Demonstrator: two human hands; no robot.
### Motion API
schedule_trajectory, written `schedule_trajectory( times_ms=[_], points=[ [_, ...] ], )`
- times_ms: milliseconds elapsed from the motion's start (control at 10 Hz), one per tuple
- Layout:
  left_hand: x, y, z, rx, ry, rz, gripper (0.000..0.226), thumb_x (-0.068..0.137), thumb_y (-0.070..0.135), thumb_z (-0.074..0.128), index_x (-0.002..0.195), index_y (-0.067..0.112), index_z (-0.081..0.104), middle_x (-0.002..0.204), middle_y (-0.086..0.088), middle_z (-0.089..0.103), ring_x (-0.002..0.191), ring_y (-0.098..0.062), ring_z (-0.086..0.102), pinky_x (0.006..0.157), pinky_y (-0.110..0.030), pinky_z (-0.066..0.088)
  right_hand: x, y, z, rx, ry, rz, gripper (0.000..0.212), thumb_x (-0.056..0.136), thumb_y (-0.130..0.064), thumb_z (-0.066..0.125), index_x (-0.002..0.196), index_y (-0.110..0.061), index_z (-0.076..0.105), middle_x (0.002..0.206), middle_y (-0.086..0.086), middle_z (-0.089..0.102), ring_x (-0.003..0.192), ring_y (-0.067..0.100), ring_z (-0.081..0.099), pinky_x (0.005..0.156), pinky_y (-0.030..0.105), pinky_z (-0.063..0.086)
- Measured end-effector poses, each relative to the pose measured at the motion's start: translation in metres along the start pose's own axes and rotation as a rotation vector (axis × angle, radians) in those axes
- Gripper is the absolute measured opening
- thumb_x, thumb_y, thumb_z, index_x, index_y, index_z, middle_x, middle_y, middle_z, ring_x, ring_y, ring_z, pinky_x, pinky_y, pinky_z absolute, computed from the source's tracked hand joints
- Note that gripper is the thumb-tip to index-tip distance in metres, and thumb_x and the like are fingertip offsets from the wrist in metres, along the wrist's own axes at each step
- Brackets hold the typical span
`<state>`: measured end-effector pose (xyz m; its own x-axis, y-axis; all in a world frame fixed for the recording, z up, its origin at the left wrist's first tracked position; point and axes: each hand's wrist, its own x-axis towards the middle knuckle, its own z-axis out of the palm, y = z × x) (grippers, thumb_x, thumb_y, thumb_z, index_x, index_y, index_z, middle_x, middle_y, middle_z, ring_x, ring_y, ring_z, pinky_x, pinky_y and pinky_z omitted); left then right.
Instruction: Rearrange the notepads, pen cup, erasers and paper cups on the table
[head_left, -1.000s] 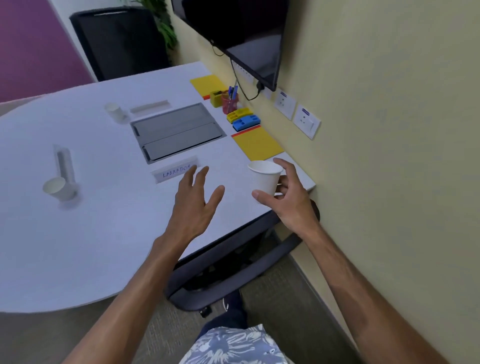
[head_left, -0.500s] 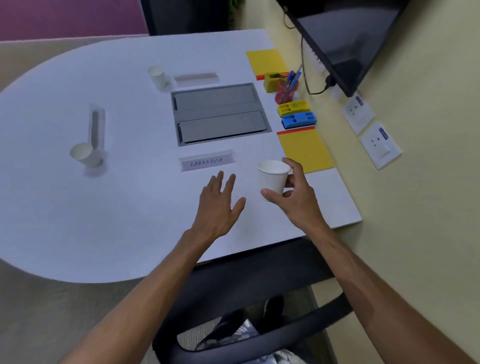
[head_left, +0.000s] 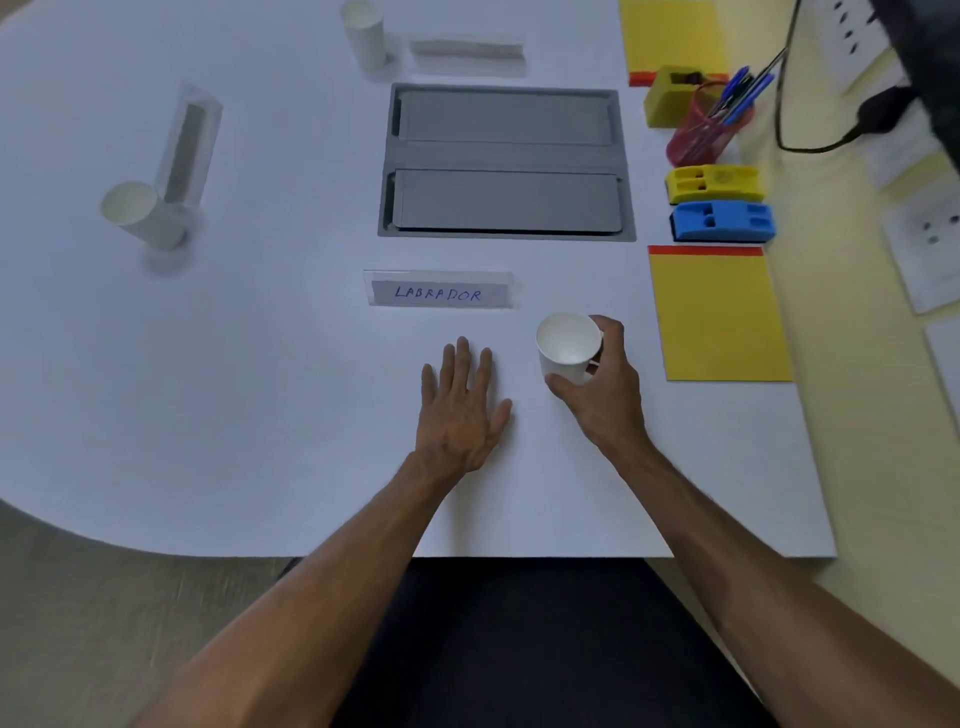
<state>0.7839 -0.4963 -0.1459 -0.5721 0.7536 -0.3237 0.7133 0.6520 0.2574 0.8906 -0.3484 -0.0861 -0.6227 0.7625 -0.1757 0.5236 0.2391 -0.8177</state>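
White paper cup (head_left: 568, 347) at centre, white table (head_left: 260, 389), yellow notepad (head_left: 719, 317) with red edge at right, blue eraser (head_left: 722, 222), yellow eraser (head_left: 714, 183), red mesh pen cup (head_left: 701, 132) with blue pens upper right, grey panel (head_left: 506, 161)

Three cups (head_left: 569, 345) (head_left: 136, 213) (head_left: 364, 32); two notepads (head_left: 719, 317) (head_left: 675, 36) at my 2 o'clock; three erasers (head_left: 722, 222) (head_left: 714, 183) (head_left: 667, 101); one pen cup (head_left: 701, 130); three nameplates (head_left: 440, 292) (head_left: 188, 145) (head_left: 466, 51).

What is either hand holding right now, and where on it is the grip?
The right hand grips a white paper cup around its side wall, below the rim. The left hand lies flat and holds nothing.
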Motion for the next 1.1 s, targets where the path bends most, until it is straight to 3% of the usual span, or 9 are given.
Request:
schedule_trajectory(
  times_ms=[300, 500, 700, 800, 1000, 1100],
  points=[
    [0.017, -0.003, 0.035, 0.070, 0.165, -0.006, 0.075, 0.102, 0.059, 0.021, 0.159, 0.016, -0.002, 0.166, -0.014, -0.009, 0.153, -0.028, -0.011, 0.122, -0.058, 0.003, 0.065, 0.021, 0.029, 0.009, 0.092, 0.011, 0.076, 0.074, -0.015, 0.085, 0.134, -0.014, 0.038, 0.129, 0.005, 0.054, 0.110, 0.021, 0.054, 0.085, 0.027, 0.049],
    [0.020, -0.002, 0.036, 0.070, 0.169, -0.022, 0.078, 0.100, 0.060, 0.023, 0.159, 0.017, -0.004, 0.166, -0.012, -0.013, 0.153, -0.027, -0.014, 0.122, -0.057, 0.003, 0.091, 0.018, 0.044, -0.004, 0.130, -0.035, 0.077, 0.073, -0.016, 0.086, 0.134, -0.009, 0.039, 0.131, 0.009, 0.054, 0.109, 0.012, 0.049, 0.088, 0.021, 0.045],
    [0.021, -0.002, 0.037, 0.079, 0.163, -0.025, 0.078, 0.100, 0.061, 0.024, 0.159, 0.017, -0.004, 0.166, -0.012, -0.012, 0.153, -0.027, -0.014, 0.122, -0.057, 0.005, 0.102, 0.018, 0.056, 0.018, 0.155, -0.052, 0.077, 0.072, -0.017, 0.087, 0.133, -0.008, 0.040, 0.131, 0.009, 0.055, 0.111, 0.013, 0.051, 0.088, 0.016, 0.044],
    [0.021, -0.003, 0.036, 0.086, 0.167, -0.020, 0.078, 0.100, 0.061, 0.024, 0.159, 0.017, -0.003, 0.166, -0.012, -0.012, 0.153, -0.027, -0.013, 0.121, -0.057, 0.006, 0.103, 0.020, 0.059, 0.016, 0.165, -0.050, 0.079, 0.073, -0.016, 0.086, 0.135, -0.008, 0.039, 0.133, 0.009, 0.054, 0.117, 0.018, 0.054, 0.086, 0.008, 0.040],
    [0.019, -0.003, 0.034, 0.075, 0.191, -0.004, 0.078, 0.100, 0.061, 0.023, 0.159, 0.017, -0.003, 0.166, -0.012, -0.011, 0.153, -0.027, -0.013, 0.122, -0.057, 0.005, 0.093, 0.026, 0.051, 0.071, 0.113, -0.010, 0.097, 0.073, -0.010, 0.086, 0.149, -0.012, 0.026, 0.147, 0.008, 0.044, 0.131, 0.021, 0.047, 0.104, 0.023, 0.039],
    [0.018, -0.002, 0.035, 0.087, 0.201, 0.000, 0.078, 0.100, 0.060, 0.022, 0.159, 0.016, -0.004, 0.166, -0.013, -0.012, 0.153, -0.028, -0.013, 0.122, -0.057, 0.003, 0.074, 0.025, 0.045, 0.046, 0.158, 0.053, 0.095, 0.075, -0.010, 0.083, 0.150, -0.014, 0.025, 0.148, 0.008, 0.042, 0.130, 0.019, 0.046, 0.101, 0.022, 0.039]
  ],
)
